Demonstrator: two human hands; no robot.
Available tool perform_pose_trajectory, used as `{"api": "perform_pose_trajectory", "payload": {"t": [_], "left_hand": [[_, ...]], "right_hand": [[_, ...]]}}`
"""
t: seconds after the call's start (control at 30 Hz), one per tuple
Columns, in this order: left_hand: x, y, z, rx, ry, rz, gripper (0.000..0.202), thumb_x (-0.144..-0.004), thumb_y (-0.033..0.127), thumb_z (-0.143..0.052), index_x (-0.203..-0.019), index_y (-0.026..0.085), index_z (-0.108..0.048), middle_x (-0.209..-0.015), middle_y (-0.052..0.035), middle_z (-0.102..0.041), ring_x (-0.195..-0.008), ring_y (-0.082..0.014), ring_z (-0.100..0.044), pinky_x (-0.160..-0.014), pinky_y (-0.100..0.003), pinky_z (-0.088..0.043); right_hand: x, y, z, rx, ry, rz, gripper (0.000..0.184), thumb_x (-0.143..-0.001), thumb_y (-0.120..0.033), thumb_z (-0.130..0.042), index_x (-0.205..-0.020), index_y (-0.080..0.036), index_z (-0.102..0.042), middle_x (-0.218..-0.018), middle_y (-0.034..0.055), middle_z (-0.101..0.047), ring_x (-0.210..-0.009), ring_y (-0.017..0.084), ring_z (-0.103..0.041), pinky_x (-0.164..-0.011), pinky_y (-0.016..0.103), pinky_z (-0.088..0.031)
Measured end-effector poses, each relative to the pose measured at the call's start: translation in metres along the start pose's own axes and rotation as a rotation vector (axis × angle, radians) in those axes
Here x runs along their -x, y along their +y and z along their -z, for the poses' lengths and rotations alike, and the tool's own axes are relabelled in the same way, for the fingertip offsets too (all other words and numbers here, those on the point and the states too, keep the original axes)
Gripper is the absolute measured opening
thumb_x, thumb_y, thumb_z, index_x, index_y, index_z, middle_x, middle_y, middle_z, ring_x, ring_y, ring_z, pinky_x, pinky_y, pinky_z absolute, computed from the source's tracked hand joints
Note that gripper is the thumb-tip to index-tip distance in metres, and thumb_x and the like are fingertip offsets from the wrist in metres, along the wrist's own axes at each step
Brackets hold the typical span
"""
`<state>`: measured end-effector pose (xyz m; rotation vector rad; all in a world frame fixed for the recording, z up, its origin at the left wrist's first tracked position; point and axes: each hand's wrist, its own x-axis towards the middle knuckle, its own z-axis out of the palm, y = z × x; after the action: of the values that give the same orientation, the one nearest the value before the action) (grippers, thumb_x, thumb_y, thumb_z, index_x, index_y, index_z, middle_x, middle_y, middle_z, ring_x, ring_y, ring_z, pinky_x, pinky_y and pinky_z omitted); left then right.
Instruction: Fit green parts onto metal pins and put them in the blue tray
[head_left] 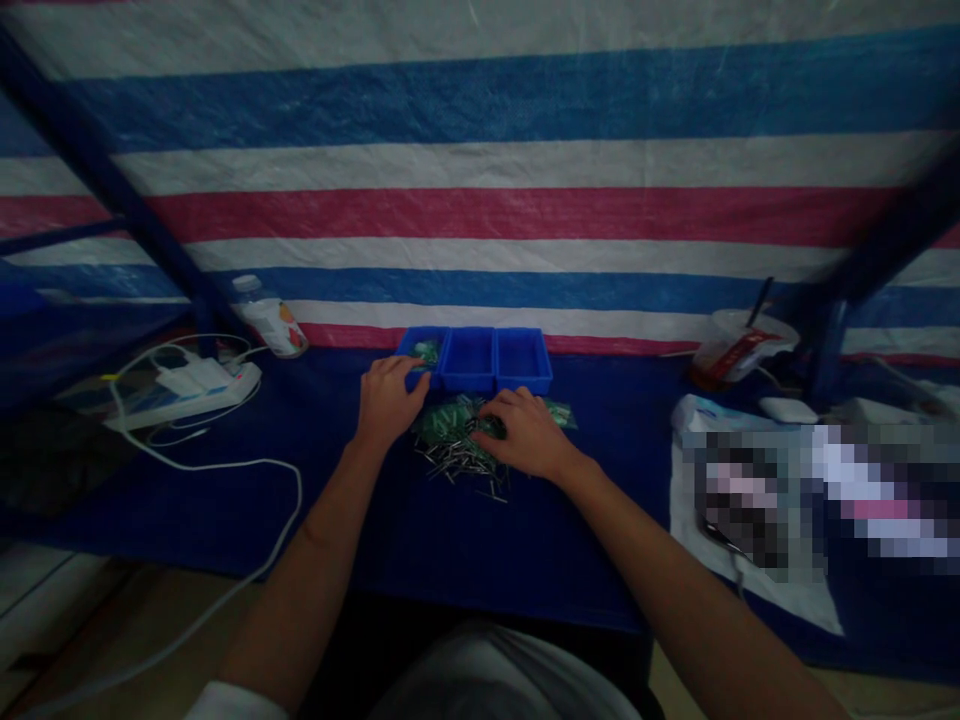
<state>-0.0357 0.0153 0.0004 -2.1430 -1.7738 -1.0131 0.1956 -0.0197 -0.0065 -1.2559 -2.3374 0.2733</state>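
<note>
Grey clothing [487, 680] is noted; left hand [388, 396] is held at blue bin [427, 336], right hand [529, 430] over metal pins [461, 462], thumbs parted from fingers.

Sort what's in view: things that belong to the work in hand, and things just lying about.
Apparently part of the work:
thin metal pieces
green plastic
three blue bins

Apparently just lying about:
bottle
power strip
white cable
drink cup
</note>
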Motion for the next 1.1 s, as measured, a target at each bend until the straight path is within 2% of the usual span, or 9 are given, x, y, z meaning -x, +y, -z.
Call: {"api": "perform_pose_trajectory", "payload": {"t": [0.07,0.17,0.27,0.43,0.63,0.77,0.9,0.97,1.1], "left_hand": [[0.000,0.001,0.002,0.053,-0.041,-0.016,0.022,-0.088,0.032,-0.056,-0.098,0.018,-0.070,-0.095,-0.0085,-0.070,-0.089,-0.0249,-0.062,-0.083,-0.037,-0.045],[0.002,0.005,0.006,0.138,-0.241,-0.058,0.022,-0.088,0.036,-0.056,-0.089,0.019,-0.069,-0.075,-0.0026,-0.065,-0.068,-0.0179,-0.059,-0.068,-0.031,-0.043],[0.004,0.008,0.007,0.171,-0.384,-0.113,0.024,-0.085,0.041,-0.060,-0.088,0.019,-0.069,-0.078,-0.0027,-0.066,-0.069,-0.0169,-0.058,-0.066,-0.030,-0.041],[0.006,0.015,0.007,0.239,-0.336,-0.135,0.025,-0.086,0.040,-0.060,-0.089,0.018,-0.070,-0.084,-0.0039,-0.067,-0.070,-0.0160,-0.057,-0.068,-0.030,-0.041],[0.009,0.038,0.001,0.606,-0.261,-0.015,0.032,-0.090,0.041,-0.054,-0.098,0.015,-0.071,-0.086,-0.0047,-0.067,-0.070,-0.0141,-0.056,-0.065,-0.028,-0.042],[0.014,0.046,-0.004,0.780,-0.401,0.096,0.044,-0.079,0.039,-0.069,-0.116,0.014,-0.066,-0.076,-0.0022,-0.065,-0.059,-0.0117,-0.052,-0.055,-0.025,-0.039],[0.016,0.047,-0.004,0.922,-0.540,0.148,0.031,-0.078,0.038,-0.071,-0.098,0.015,-0.071,-0.067,-0.0002,-0.062,-0.056,-0.0104,-0.050,-0.051,-0.024,-0.036],[0.015,0.048,-0.004,0.983,-0.533,0.168,0.025,-0.078,0.037,-0.070,-0.090,0.015,-0.071,-0.071,-0.0015,-0.065,-0.059,-0.0110,-0.054,-0.054,-0.024,-0.039],[0.012,0.051,-0.004,1.080,-0.417,0.250,0.023,-0.076,0.035,-0.070,-0.087,0.016,-0.068,-0.078,-0.0027,-0.067,-0.067,-0.0124,-0.059,-0.061,-0.025,-0.045]], "right_hand": [[0.000,-0.001,0.000,0.001,-0.026,-0.002,0.026,-0.084,-0.043,-0.066,-0.100,-0.023,-0.071,-0.103,0.0074,-0.068,-0.098,0.028,-0.053,-0.079,0.038,-0.036],[0.000,-0.001,-0.001,-0.013,-0.042,0.000,0.022,-0.087,-0.039,-0.064,-0.102,-0.024,-0.070,-0.100,0.0052,-0.069,-0.097,0.027,-0.053,-0.077,0.037,-0.034],[-0.001,0.000,-0.002,-0.067,-0.025,-0.007,0.017,-0.088,-0.031,-0.063,-0.102,-0.024,-0.070,-0.094,0.0038,-0.070,-0.095,0.025,-0.054,-0.077,0.036,-0.034],[-0.009,0.001,-0.001,-0.410,0.108,-0.123,0.018,-0.084,-0.019,-0.060,-0.098,-0.022,-0.071,-0.083,0.0030,-0.069,-0.079,0.019,-0.057,-0.072,0.033,-0.039],[-0.016,0.008,0.001,-0.839,0.344,-0.233,0.020,-0.081,-0.027,-0.062,-0.098,-0.019,-0.069,-0.084,0.0043,-0.066,-0.068,0.015,-0.055,-0.063,0.031,-0.041],[-0.016,0.008,0.001,-0.993,0.341,-0.211,0.020,-0.077,-0.030,-0.066,-0.095,-0.021,-0.068,-0.083,0.0038,-0.065,-0.068,0.015,-0.056,-0.062,0.031,-0.043],[-0.017,0.005,0.001,-1.045,0.312,-0.198,0.021,-0.076,-0.032,-0.069,-0.094,-0.022,-0.067,-0.083,0.0037,-0.066,-0.072,0.016,-0.059,-0.066,0.032,-0.046],[-0.017,0.005,0.001,-1.065,0.309,-0.202,0.026,-0.076,-0.036,-0.070,-0.098,-0.023,-0.066,-0.084,0.0036,-0.066,-0.073,0.016,-0.059,-0.066,0.032,-0.046],[-0.016,0.005,0.002,-0.997,0.253,-0.193,0.030,-0.076,-0.040,-0.070,-0.099,-0.022,-0.068,-0.082,0.0029,-0.065,-0.070,0.015,-0.056,-0.064,0.031,-0.043]]}}
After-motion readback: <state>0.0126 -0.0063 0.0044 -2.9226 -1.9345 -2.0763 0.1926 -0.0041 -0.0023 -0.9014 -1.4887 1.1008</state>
